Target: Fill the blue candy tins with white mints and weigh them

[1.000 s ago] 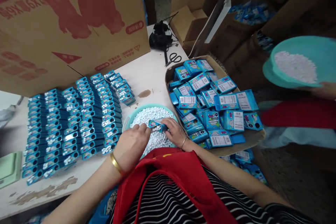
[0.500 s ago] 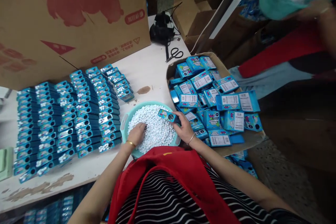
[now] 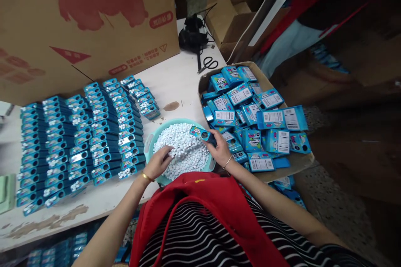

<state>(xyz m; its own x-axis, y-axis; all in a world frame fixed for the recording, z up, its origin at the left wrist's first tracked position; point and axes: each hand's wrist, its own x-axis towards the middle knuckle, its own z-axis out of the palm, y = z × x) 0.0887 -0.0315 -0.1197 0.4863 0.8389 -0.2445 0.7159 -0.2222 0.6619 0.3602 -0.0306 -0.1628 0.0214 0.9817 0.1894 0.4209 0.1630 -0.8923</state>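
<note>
A teal basin (image 3: pixel 149 144) full of small white candies (image 3: pixel 183 150) sits at the table's near edge. My left hand (image 3: pixel 161 161) rests in the candies at the basin's left side, fingers curled into them. My right hand (image 3: pixel 219 148) holds a small blue candy box (image 3: pixel 199 133) over the basin's right rim, its round opening facing up. To the left, several rows of filled blue boxes (image 3: pixel 84 133) lie flat on the white table (image 3: pixel 175 85).
A cardboard tray (image 3: pixel 293 167) piled with blue boxes stands at the right. A large printed carton (image 3: pixel 78 21) leans at the back left. Scissors (image 3: pixel 208 64) and a black device (image 3: pixel 192 35) lie at the far table edge. Another person (image 3: pixel 300 16) stands at the upper right.
My left hand left the box and dug into the candies, while my right hand carried the box to the basin's right rim. The other person lifted their teal basin out of view.
</note>
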